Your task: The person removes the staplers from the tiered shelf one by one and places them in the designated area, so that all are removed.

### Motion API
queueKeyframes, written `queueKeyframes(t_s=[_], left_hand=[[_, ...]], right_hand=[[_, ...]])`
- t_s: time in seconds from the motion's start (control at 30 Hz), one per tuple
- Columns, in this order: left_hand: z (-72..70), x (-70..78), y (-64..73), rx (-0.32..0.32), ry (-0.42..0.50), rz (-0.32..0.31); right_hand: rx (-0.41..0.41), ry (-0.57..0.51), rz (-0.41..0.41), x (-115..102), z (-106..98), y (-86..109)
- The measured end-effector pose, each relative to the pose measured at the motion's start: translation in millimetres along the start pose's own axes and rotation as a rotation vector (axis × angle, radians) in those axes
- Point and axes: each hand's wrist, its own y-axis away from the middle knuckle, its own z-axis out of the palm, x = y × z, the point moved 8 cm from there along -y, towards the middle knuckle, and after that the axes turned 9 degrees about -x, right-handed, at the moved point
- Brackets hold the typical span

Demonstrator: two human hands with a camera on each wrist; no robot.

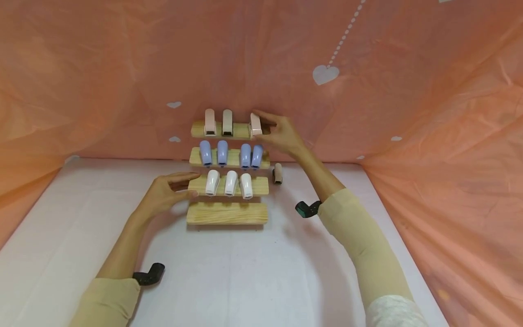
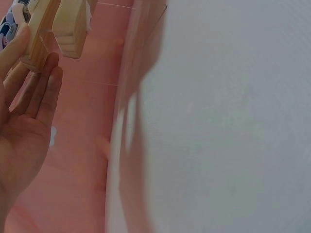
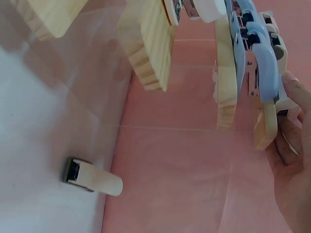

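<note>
My right hand (image 1: 283, 135) pinches a pale pink stapler (image 1: 255, 124) at the right end of the top wooden board (image 1: 241, 131), thumb and fingers on either side. To its left stand another pink stapler (image 1: 210, 120) and a grey-green one (image 1: 227, 121). With thumb and fingers, my left hand (image 1: 165, 193) holds the left end of the board second from the bottom (image 1: 260, 186). Three white staplers (image 1: 230, 183) sit along that board. Several lavender-blue staplers (image 1: 222, 152) line the board above, two of them close together at the right.
The lowest board (image 1: 227, 213) bears no stapler. A beige stapler (image 1: 278, 173) stands on the white tabletop (image 1: 229, 272) to the right of the boards. Behind hangs an orange-pink cloth (image 1: 286, 54) with hearts. Black wrist cameras stick out from both forearms.
</note>
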Motion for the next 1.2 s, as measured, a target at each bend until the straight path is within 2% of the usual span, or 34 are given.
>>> queueKeyframes(t_s=[0.23, 0.4, 0.67, 0.9, 1.2], left_hand=[[0.8, -0.2, 0.1, -0.003, -0.006, 0.001], [-1.4, -0.4, -0.2, -0.003, -0.009, 0.007], [4.0, -2.3, 4.8, -0.003, 0.066, 0.032], [-3.7, -1.6, 2.5, 0.022, 0.05, 0.054], [-4.8, -4.8, 4.4, 0.014, 0.034, 0.041]], right_hand=[[0.023, 0.021, 0.047, 7, -12, 12.2], [0.038, 0.034, 0.039, 11, -18, 16.3], [0.076, 0.065, 0.045, 22, -25, 31.7], [0.132, 0.05, 0.025, 27, -35, 40.8], [0.129, -0.029, 0.082, 54, -33, 55.7]])
